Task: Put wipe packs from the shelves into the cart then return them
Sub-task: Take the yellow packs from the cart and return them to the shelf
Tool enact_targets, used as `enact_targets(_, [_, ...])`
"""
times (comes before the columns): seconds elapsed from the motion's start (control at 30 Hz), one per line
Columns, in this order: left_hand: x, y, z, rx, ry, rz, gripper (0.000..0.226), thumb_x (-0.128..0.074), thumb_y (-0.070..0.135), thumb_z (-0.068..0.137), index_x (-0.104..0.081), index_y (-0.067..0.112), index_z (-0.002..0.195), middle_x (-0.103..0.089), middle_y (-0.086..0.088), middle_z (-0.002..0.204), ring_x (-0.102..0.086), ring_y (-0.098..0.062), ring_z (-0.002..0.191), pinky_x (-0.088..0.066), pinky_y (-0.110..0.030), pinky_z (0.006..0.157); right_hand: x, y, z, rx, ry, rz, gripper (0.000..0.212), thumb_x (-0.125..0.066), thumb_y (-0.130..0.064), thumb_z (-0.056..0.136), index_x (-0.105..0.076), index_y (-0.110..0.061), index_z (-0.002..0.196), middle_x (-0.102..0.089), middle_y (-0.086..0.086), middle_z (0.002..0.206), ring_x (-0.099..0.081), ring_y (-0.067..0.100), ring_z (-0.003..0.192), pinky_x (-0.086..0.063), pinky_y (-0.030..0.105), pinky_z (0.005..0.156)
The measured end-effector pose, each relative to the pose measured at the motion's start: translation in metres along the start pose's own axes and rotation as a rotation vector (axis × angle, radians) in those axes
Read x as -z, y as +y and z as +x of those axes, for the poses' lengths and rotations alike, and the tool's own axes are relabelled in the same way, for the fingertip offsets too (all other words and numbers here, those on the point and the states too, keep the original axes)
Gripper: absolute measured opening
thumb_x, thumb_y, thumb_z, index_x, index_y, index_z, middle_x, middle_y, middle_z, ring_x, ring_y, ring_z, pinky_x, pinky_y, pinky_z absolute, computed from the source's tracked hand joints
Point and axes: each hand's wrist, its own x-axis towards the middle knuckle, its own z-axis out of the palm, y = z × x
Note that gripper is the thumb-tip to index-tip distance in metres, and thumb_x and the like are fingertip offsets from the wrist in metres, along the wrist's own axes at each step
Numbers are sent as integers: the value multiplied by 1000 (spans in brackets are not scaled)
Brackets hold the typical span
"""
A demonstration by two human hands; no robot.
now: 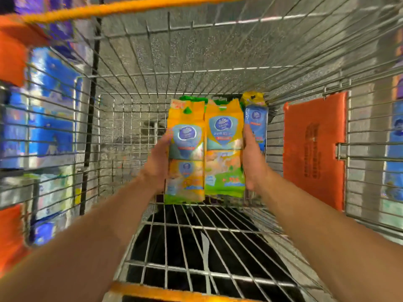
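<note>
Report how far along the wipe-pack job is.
Done: several packs are inside the cart. In hand: the left hand and right hand clasp the bunch from both sides. Lowering or lifting cannot be told. Left: returning them to the shelves.

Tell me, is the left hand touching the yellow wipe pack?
Touching. The head view shows the left hand gripping the left edge of the yellow wipe pack, held above the cart.
</note>
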Motion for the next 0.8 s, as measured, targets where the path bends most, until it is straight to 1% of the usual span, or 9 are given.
enact_targets(0.07, [-10,15,-18,-40,-36,-6,46,-47,53,93,-76,17,99,-74,-11,92,-69,-31,80,-50,-35,69,-10,-9,-14,16,-17,-21,69,-33,-71,93,-69,-22,124,-69,13,124,-63,37,117,-44,60,104])
enact_targets(0.17, [-22,36,-52,-71,-161,-181,53,-64,51,77,-75,9,107,-74,-20,98,-72,-35,82,-59,-41,70,-26,-20,-36,19,-75,-47,72,-36,-74,89,-69,-21,125,-70,13,123,-64,37,115,-45,61,103])
enact_targets(0.27, [-30,50,-88,-94,-165,-377,78,-67,51,78,-56,3,138,-55,-30,137,-57,-48,121,-43,-67,102,-43,-29,-65,9,-109,-105,71,-36,-73,89,-71,-20,122,-71,15,119,-66,38,112,-48,58,101])
enact_targets(0.37, [-34,61,-125,-100,-57,-477,61,-53,54,80,-77,5,108,-72,-23,111,-72,-40,96,-59,-55,80,-57,-31,-92,19,-156,-154,68,-39,-70,89,-71,-20,120,-72,15,117,-68,39,108,-51,56,97])
enact_targets(0.5, [-38,72,-185,-166,93,-482,60,-45,54,91,-81,6,97,-75,-23,98,-75,-37,83,-62,-48,67,-79,-33,-131,34,-180,-175,69,-42,-70,87,-74,-16,115,-72,19,113,-69,42,102,-52,58,94])
enact_targets(0.57, [-39,78,-218,-221,140,-517,64,-38,49,96,-83,7,79,-76,-21,85,-75,-32,67,-61,-39,52,-91,-34,-150,67,-218,-201,68,-40,-67,90,-76,-13,109,-73,21,109,-72,41,93,-57,54,86])
enact_targets(0.67, [-39,74,-263,-362,193,-553,58,-41,42,96,-82,5,77,-76,-20,82,-75,-29,65,-59,-32,48,-103,-23,-179,89,-330,-193,64,-38,-60,94,-80,-12,96,-75,23,102,-74,38,81,-62,47,71])
enact_targets(0.77, [-38,66,-314,-507,332,-657,73,-37,27,103,-73,13,42,-71,-10,54,-68,-17,44,-48,-22,33,-118,-5,-209,96,-362,-184,63,-40,-57,94,-77,-7,103,-74,25,101,-74,39,82,-61,50,72])
enact_targets(0.8, [-34,58,-330,-527,362,-696,74,-36,27,104,-73,13,41,-70,-10,53,-67,-17,42,-46,-22,31,-123,4,-220,118,-336,-195,62,-45,-57,92,-78,-5,98,-74,26,98,-74,39,76,-62,49,65])
